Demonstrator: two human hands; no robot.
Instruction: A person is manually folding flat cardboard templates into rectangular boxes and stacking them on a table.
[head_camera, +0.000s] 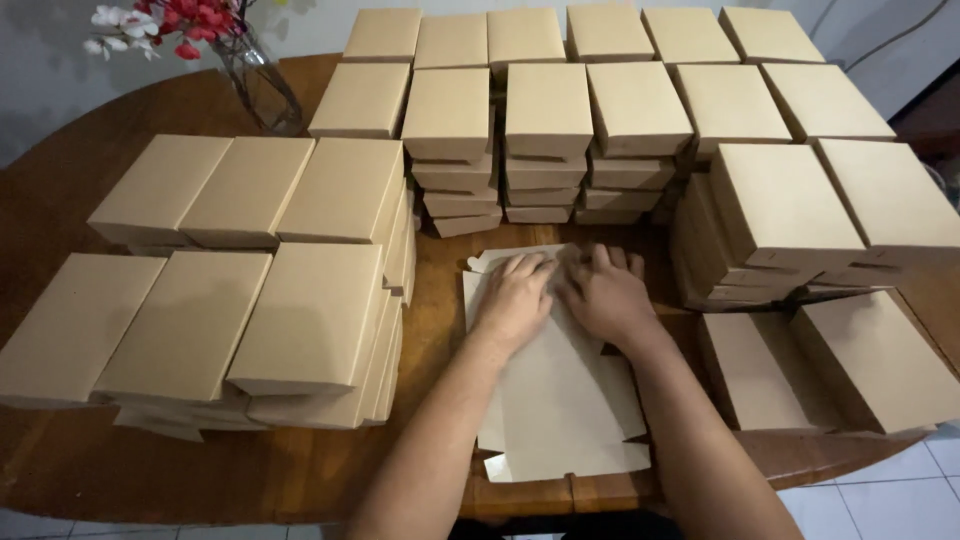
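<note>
Pressing flat on an unfolded white box blank (560, 400) at the surface's (80, 460) near edge, both hands, left (515, 295) and right (603, 293), lie open-palmed, hemmed by stacked tan boxes (310, 320).

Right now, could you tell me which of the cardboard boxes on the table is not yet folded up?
The flat box blank under both hands, at the table's near edge; every other box is assembled and stacked.

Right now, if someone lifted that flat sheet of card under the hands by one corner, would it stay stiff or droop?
The flat card sheet would probably droop a little: it looks thin and has cut flaps. It is likely light, lying flat under the left hand and right hand. It might slide easily on the smooth wooden table.
</note>
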